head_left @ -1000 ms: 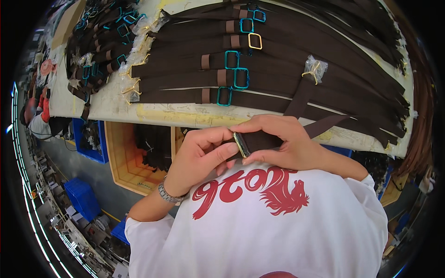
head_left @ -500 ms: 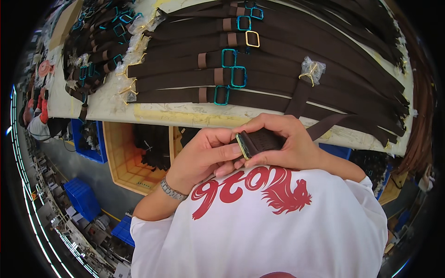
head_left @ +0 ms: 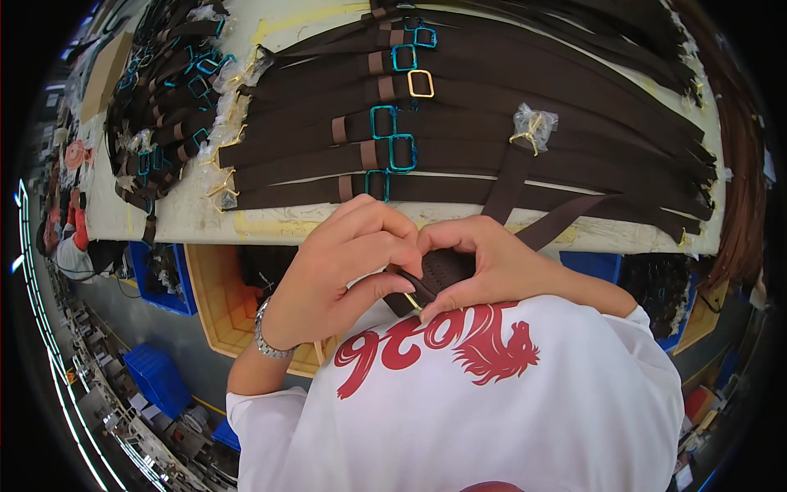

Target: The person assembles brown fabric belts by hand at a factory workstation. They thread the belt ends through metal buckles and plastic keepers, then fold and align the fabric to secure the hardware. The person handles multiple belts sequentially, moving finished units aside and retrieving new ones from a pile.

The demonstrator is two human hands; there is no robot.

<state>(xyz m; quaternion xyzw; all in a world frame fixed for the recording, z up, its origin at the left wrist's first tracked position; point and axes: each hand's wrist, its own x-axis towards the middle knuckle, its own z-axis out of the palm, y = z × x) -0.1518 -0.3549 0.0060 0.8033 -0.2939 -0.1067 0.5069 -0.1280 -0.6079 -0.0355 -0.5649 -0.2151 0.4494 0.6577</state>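
Note:
Close to my chest, both hands hold a dark brown webbing strap with a gold-coloured metal buckle on it. My left hand is closed, thumb and fingertips pinching the strap beside the buckle; its fingers partly hide the spot. Around the folded strap curls my right hand, its thumb near the buckle's lower end. A short piece of strap shows on the left side of the buckle. Behind my right hand, a length of brown strap runs up onto the table.
Many brown straps with teal buckles and one gold buckle lie across the table. A plastic-wrapped gold clasp rests on them. Below the edge stand a wooden crate and blue bins. A person's red sleeve shows far left.
My left hand has risen and turned over the buckle, its fingers now bent above the strap. The buckle has tilted and moved slightly lower, and a piece of strap shows on its left side.

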